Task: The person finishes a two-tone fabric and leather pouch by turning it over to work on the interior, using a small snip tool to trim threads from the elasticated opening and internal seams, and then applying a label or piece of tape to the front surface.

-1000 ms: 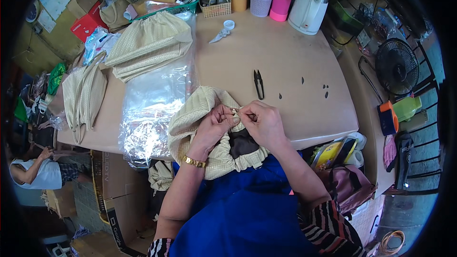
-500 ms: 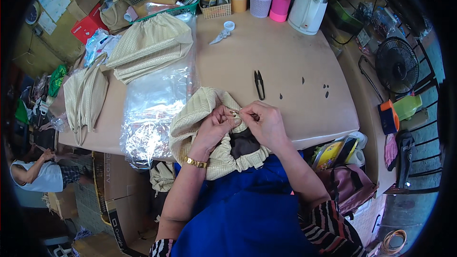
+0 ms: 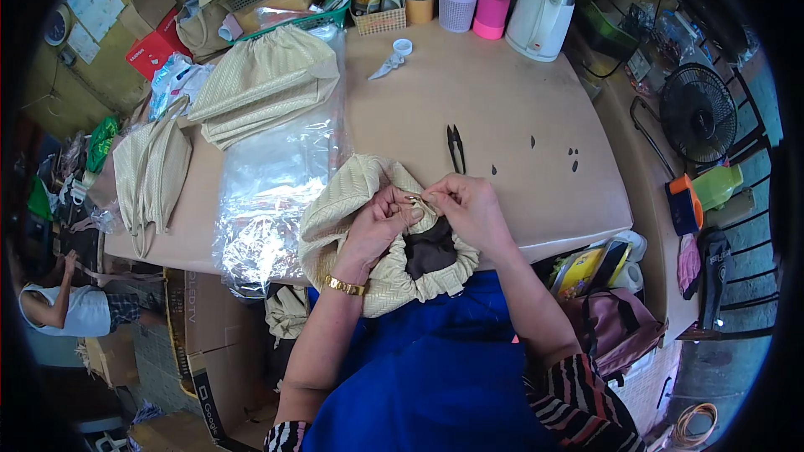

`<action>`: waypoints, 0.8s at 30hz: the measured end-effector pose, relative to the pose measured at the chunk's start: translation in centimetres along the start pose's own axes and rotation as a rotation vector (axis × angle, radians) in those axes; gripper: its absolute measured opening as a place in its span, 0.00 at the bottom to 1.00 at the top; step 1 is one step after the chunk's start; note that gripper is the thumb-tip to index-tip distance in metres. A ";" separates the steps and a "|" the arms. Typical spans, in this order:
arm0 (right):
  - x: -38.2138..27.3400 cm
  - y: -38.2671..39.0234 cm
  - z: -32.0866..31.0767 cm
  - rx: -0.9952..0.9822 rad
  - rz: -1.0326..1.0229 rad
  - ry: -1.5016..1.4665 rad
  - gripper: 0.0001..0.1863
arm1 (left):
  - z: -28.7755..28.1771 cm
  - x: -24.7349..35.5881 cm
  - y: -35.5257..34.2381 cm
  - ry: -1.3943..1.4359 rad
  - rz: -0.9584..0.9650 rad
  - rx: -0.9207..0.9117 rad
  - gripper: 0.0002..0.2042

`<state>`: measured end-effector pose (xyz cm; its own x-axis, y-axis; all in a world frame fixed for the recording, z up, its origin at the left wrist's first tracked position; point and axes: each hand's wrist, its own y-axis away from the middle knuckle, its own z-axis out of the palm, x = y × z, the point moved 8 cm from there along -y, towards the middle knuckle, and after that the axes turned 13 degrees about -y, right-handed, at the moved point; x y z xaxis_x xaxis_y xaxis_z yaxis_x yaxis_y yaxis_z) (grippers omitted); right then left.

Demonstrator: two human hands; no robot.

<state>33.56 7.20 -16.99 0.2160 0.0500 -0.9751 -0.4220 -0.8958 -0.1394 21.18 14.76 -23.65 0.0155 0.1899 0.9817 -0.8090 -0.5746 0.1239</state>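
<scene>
The left hand (image 3: 375,230) is curled closed, its thumb and forefinger pinching the gathered rim of a cream bag (image 3: 352,188). The right hand (image 3: 471,211) is pinched closed at the same stretch of rim, just beside the left; whether fabric or cord sits in its grip is too small to tell. A gold wristband (image 3: 345,286) circles the left wrist.

The cream bag lies at the near edge of the bench (image 3: 419,105), partly over the blue cloth (image 3: 419,377) on the person's lap. Its mouth faces up, with a dark lining (image 3: 429,253) showing between the hands.

Just beyond the right hand, 1 pair of black snips (image 3: 455,149) lies on the bench, with 5 small dark pieces (image 3: 533,141) to its right. Left of the cream bag are clear plastic sheets (image 3: 276,188), a folded bag (image 3: 268,84) resting on their far end, and 1 more cream pouch (image 3: 153,169) farther left.

Along the far side stand a pink bottle (image 3: 492,10) and a white kettle (image 3: 541,21). A black fan (image 3: 699,113) is at the right. At the far left, well apart, is another person (image 3: 79,308) in a pale sleeveless top.
</scene>
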 end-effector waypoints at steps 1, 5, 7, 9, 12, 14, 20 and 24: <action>0.9 -0.2 0.0 -0.010 0.089 -0.128 0.05 | 0.0 0.0 0.0 0.035 0.001 0.003 0.09; 0.8 -0.2 0.1 -0.071 0.105 -0.050 0.04 | -0.1 0.1 0.1 0.045 0.015 0.003 0.09; 0.1 0.0 0.3 -0.044 -0.008 0.042 0.04 | 0.1 0.2 0.0 0.043 0.013 -0.019 0.09; 0.1 -0.1 0.3 -0.024 0.015 0.037 0.05 | 0.4 0.6 0.1 0.041 0.015 -0.018 0.09; -0.3 -0.2 0.3 -0.011 0.057 0.067 0.07 | 0.3 0.6 0.2 0.016 0.019 -0.011 0.10; -0.2 -0.5 0.2 -0.014 0.077 0.103 0.07 | 0.2 0.3 0.2 -0.008 0.020 -0.009 0.10; 0.8 -1.3 0.0 -0.145 0.182 0.095 0.10 | 0.6 0.7 0.1 -0.036 0.035 -0.024 0.10; 0.4 -1.0 0.4 -0.122 0.143 0.090 0.07 | 0.2 0.0 0.0 -0.040 0.033 -0.016 0.10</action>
<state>33.73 8.27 -17.28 0.2417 -0.1162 -0.9634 -0.3458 -0.9379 0.0264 21.25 14.61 -23.59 0.0122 0.1392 0.9902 -0.8187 -0.5671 0.0898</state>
